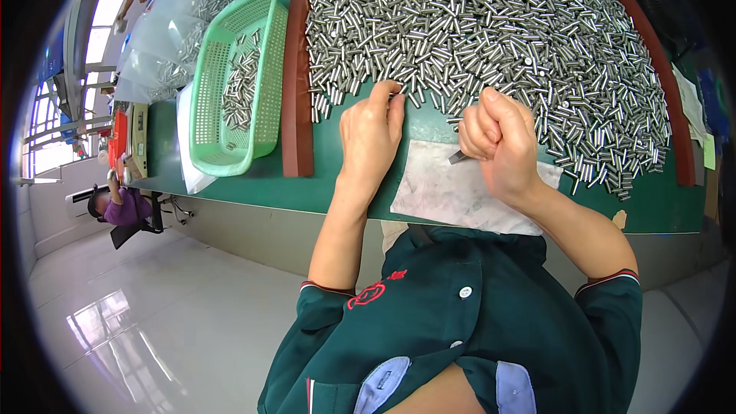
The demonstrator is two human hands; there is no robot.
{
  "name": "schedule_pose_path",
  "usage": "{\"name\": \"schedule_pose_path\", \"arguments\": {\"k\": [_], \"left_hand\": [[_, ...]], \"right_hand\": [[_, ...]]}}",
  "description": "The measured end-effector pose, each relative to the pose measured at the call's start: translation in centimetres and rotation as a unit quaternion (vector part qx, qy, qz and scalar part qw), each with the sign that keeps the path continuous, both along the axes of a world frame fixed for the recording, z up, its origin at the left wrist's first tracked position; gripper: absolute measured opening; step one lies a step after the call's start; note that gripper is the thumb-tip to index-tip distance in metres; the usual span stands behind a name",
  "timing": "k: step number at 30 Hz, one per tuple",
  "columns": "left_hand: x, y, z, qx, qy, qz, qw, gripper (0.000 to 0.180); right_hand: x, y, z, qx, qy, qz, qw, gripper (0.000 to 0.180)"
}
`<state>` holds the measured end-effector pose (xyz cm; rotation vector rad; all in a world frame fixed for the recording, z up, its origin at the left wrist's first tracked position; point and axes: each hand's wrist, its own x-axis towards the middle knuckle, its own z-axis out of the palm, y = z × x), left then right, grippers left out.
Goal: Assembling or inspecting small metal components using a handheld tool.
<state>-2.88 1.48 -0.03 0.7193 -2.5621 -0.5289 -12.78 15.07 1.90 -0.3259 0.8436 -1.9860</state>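
A green counter (326, 157) is the largest thing here, running across in front of the person. On it lies a broad, dense spread of short metal pins (475, 23), filling the area straight ahead and thinning to loose single pieces along the near edge. Two long reddish-brown rails flank the spread, the left rail (297, 69) and the right rail (681, 138), with pins lying close up against both.

To the left, clear plastic bags (165, 38) hold more of the same metal pieces. Just beside the left rail, on its outer side, stands a pale green perforated basket (267, 84) with a smaller heap of pins (244, 88) inside. A stained whitish cloth (437, 184) lies flat between the spread and the person, reaching the near edge of the counter.

The right hand (502, 130) is curled into a closed fist above the cloth, just short of the nearest pins, and has hold of a dark, narrow strip (457, 158). The left hand (368, 126) is at the near fringe of the spread, left of the cloth, its fingers bent and the thumb and forefinger tips close together; whether a pin is pinched there cannot be told. Smallest of all, the strip's end pokes out from the lower left of the fist, over the cloth.
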Motion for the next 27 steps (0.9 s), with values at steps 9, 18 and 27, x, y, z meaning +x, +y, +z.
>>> {"name": "schedule_pose_path", "arguments": {"k": [9, 18, 27], "left_hand": [[0.1, 0.04, -0.1, -0.057, 0.011, -0.012, 0.998, 0.008], [0.14, 0.49, 0.07, -0.034, 0.004, -0.038, 0.999, 0.011], [0.46, -0.13, 0.29, 0.197, 0.156, -0.032, 0.967, 0.007]], "right_hand": [[-0.07, 0.13, 0.05, -0.001, 0.003, 0.001, 1.0, 0.036], [-0.09, 0.18, 0.22, -0.001, 0.004, 0.006, 1.0, 0.037], [-0.14, 0.19, 0.24, -0.001, 0.008, 0.005, 1.0, 0.037]]}}
